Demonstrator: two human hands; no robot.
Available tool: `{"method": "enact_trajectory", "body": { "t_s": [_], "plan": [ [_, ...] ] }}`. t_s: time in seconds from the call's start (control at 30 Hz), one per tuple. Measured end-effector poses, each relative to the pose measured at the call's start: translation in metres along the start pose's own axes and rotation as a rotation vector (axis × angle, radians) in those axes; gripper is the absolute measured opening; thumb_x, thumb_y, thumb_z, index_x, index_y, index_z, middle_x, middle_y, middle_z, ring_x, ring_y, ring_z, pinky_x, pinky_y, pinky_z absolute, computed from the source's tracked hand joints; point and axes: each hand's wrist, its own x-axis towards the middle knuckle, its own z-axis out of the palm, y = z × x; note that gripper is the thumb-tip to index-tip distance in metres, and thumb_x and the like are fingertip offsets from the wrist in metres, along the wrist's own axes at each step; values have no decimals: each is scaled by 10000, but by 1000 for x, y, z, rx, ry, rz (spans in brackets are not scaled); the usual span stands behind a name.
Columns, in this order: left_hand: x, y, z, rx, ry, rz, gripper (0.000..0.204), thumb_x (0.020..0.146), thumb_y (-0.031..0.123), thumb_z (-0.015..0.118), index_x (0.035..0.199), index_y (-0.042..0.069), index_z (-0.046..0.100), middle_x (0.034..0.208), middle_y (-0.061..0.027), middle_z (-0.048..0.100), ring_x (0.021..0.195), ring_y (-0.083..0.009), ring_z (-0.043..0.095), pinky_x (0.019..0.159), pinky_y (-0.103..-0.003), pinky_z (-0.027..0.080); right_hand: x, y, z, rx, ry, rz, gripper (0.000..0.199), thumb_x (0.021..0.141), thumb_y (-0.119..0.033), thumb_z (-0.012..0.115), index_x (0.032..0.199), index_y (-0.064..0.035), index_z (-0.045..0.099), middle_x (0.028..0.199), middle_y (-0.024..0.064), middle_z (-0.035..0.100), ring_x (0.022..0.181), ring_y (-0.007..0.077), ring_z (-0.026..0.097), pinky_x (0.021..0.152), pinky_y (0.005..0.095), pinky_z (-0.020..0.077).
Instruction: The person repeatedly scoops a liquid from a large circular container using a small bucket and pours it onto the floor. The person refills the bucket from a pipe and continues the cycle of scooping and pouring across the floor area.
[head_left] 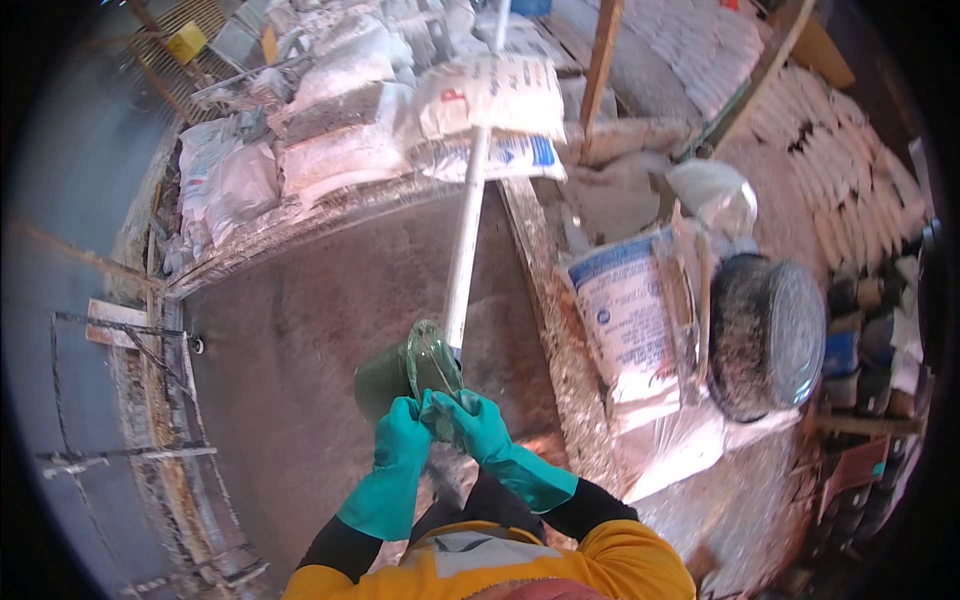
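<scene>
Both of my hands wear long teal rubber gloves and meet close together in front of my body. Between them and the basin floor is a green bucket-like vessel, tilted so that its wet, glossy mouth turns to the right. My left hand has its fingers closed at the near part of the rim. My right hand is closed beside it, at the same part of the rim. Something greyish shows between the gloves, too small to name. A white pole runs down from above and ends near the vessel's mouth.
A shallow basin with a wet brown floor and raised edges lies ahead. Filled sacks are stacked behind it. On the right stand a printed sack and a black tub. A metal frame stands at the left.
</scene>
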Motion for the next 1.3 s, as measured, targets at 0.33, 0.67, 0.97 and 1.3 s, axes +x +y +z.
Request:
{"method": "enact_trajectory", "body": {
  "t_s": [0.33, 0.67, 0.97, 1.3],
  "plan": [
    [-17, -157, -88, -25, 363, -343, 550, 892, 550, 678, 1021, 19, 614, 954, -174, 684, 871, -297, 674, 740, -434, 508, 5, -7, 66, -64, -21, -100, 307, 927, -305, 717, 831, -14, 698, 726, 91, 698, 542, 99, 554, 499, 249, 421],
    [-189, -328, -219, -395, 518, -475, 722, 872, 451, 740, 1255, -126, 539, 1098, -193, 633, 940, -228, 611, 846, -349, 521, -40, 114, 280, -401, -249, -44, 249, 877, -286, 751, 888, -43, 697, 645, 96, 662, 443, 124, 515, 385, 268, 375],
    [-422, -626, -201, 272, 778, -685, 513, 815, 242, 751, 1087, 44, 365, 769, -70, 519, 677, -203, 514, 681, -355, 489, -95, 284, 451, -659, -628, -218, 276, 938, -194, 606, 1091, 23, 680, 702, 120, 689, 388, 99, 460, 330, 234, 330],
    [-694, -736, -78, 181, 129, -1226, 739, 899, 10, 566, 1557, 168, 271, 797, -127, 697, 634, -225, 652, 696, -385, 528, -34, 321, 484, -882, -548, 84, 290, 953, -312, 616, 1044, -42, 675, 755, 111, 686, 531, 147, 570, 398, 273, 441]
  ]
}}
